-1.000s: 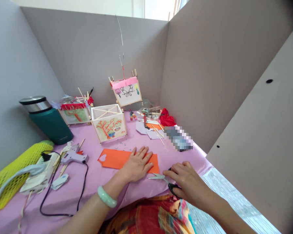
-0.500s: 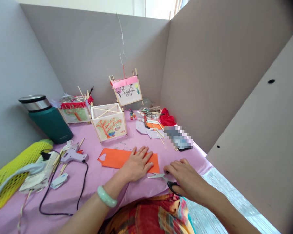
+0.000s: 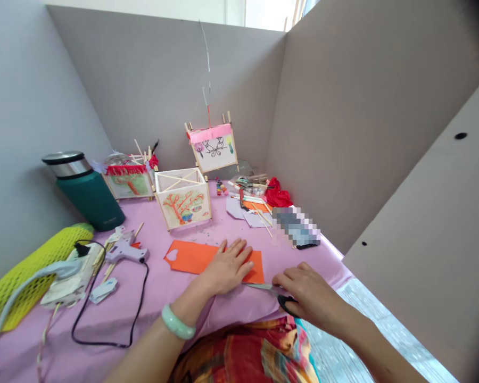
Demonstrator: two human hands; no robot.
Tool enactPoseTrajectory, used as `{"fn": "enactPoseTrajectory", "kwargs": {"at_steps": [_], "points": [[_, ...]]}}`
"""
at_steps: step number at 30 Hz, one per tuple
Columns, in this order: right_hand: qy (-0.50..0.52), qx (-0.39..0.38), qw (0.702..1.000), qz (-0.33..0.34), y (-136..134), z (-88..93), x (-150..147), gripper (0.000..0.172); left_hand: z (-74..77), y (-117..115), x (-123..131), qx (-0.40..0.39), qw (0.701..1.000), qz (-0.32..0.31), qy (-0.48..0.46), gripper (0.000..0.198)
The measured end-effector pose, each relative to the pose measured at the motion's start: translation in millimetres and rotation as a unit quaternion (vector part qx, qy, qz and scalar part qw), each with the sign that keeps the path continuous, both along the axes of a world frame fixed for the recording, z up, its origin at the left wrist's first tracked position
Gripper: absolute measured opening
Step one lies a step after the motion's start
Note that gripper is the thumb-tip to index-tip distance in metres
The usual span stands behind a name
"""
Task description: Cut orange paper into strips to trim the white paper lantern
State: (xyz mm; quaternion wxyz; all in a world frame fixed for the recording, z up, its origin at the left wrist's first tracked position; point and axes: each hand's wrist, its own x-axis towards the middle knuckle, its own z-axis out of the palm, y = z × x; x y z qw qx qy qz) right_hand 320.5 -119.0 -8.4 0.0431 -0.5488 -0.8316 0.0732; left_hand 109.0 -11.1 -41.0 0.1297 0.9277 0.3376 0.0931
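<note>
An orange sheet of paper (image 3: 199, 257) lies flat on the table, with a heart-shaped mark and clipped corners at its left end. My left hand (image 3: 228, 267) is spread palm down over its right part. In my right hand (image 3: 301, 290) is a pair of scissors (image 3: 287, 304) with black handles. Their blades point left along the paper's lower right edge, near my left fingers. Whether the blades touch the paper, I cannot tell.
A white box lantern (image 3: 184, 207) with a drawn tree stands behind the paper. Another lantern (image 3: 214, 149) hangs from a wire. At left are a glue gun (image 3: 126, 249), a power strip (image 3: 69, 282) and a green flask (image 3: 90, 197). A phone (image 3: 297, 226) lies at right.
The whole view has shifted slightly. My right hand has brought the scissors a little nearer the paper's lower edge. My left hand stays flat on the paper.
</note>
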Motion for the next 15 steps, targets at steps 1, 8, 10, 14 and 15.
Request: {"fn": "enactPoseTrajectory", "kwargs": {"at_steps": [1, 8, 10, 14, 15], "points": [[-0.002, 0.003, 1.000, -0.002, 0.0, -1.1, -0.7, 0.025, 1.8, 0.0, -1.1, -0.003, 0.999, 0.008, -0.033, 0.051], [0.226, -0.108, 0.965, -0.081, -8.1, -0.7, -10.3, 0.015, 11.4, -41.2, -31.0, 0.109, 0.917, 0.093, -0.372, 0.024], [0.361, -0.217, 0.900, -0.112, -11.2, -2.8, -15.5, 0.019, 7.5, -62.9, -41.4, 0.073, 0.891, 0.123, -0.431, 0.019], [0.541, -0.372, 0.745, -0.115, -18.9, -11.8, -28.6, 0.038, -0.6, -86.0, -47.7, -0.130, 0.754, 0.273, -0.584, 0.018], [0.569, -0.387, 0.718, -0.099, -21.6, -13.7, -31.5, 0.044, -0.1, -85.5, -46.4, -0.199, 0.698, 0.294, -0.622, 0.026]]}}
